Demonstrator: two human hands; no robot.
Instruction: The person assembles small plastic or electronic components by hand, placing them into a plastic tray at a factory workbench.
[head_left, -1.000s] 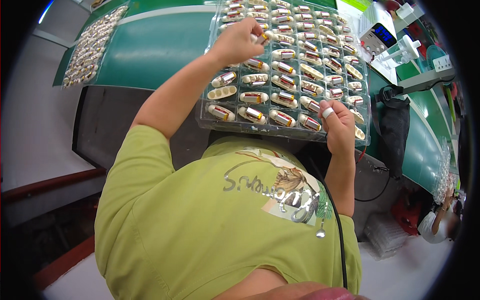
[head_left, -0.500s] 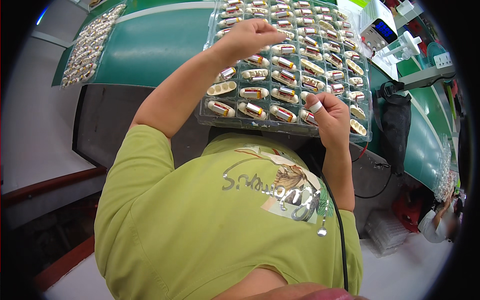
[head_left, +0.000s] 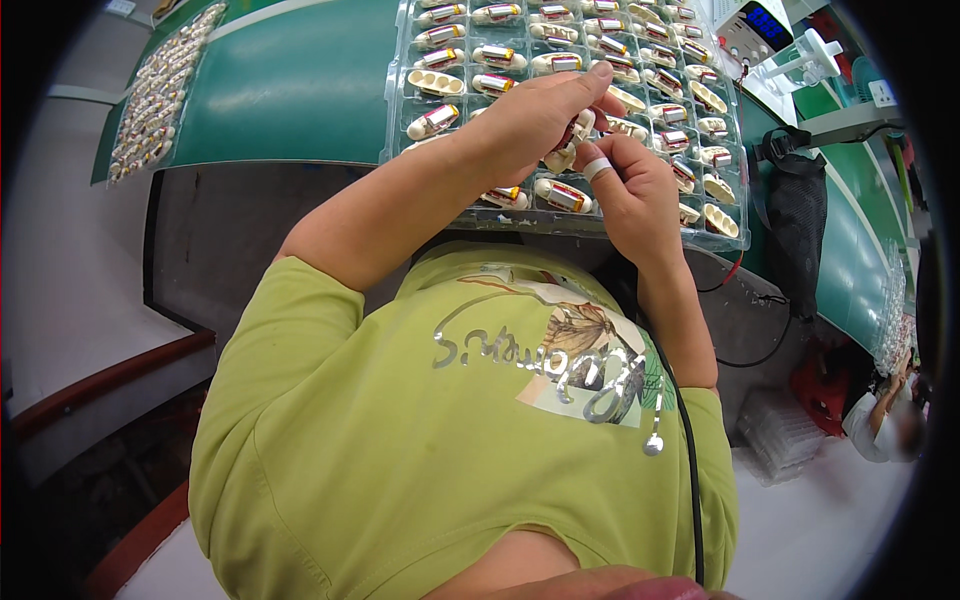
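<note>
Your two hands have come together since a moment ago, when your left hand [head_left: 525, 120] reached up the tray and your right hand [head_left: 635, 195] hung at its near edge; now both meet over the tray's near rows. Your left fingers [head_left: 585, 95] pinch closed around a small cream capsule-shaped part [head_left: 562, 155] with a red band, and your right fingers, one wearing a white band, curl narrowly just beside it, touching its lower end. The clear compartment tray [head_left: 400, 90] lies under your fingertips on the green bench [head_left: 290, 90], most pockets filled. Open bench lies left of your fingers; a black bag [head_left: 800, 215] crowds the right.
</note>
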